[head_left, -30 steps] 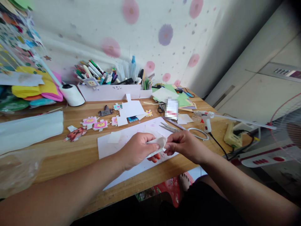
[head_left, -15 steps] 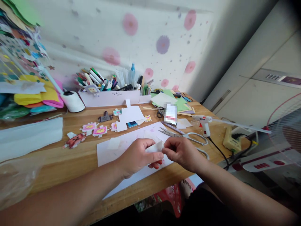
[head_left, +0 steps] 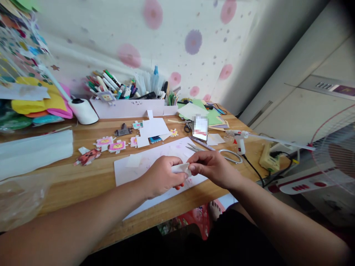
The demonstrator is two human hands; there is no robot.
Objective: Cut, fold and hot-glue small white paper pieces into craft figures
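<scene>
A small folded piece of white paper (head_left: 180,168) is held between my two hands above a large white sheet (head_left: 126,173). My left hand (head_left: 163,176) is closed around its left part, thumb on top. At its right end, my right hand (head_left: 209,167) pinches the paper between thumb and fingertips. Part of the paper is hidden by the fingers. Scissors (head_left: 230,156) lie just behind my right hand, which covers part of them. A pale square of paper (head_left: 134,160) rests on the large sheet.
Colourful paper cutouts (head_left: 117,146) and a white paper shape (head_left: 154,127) lie farther back. A phone (head_left: 200,129) stands behind the scissors. To the right are a glue gun (head_left: 240,142), a power strip (head_left: 269,157) and a fan (head_left: 337,147). A pen box (head_left: 127,109) lines the back.
My right hand's fingers have shifted on the paper's right end and look more extended. My left hand keeps its hold. The whole view has shifted slightly.
</scene>
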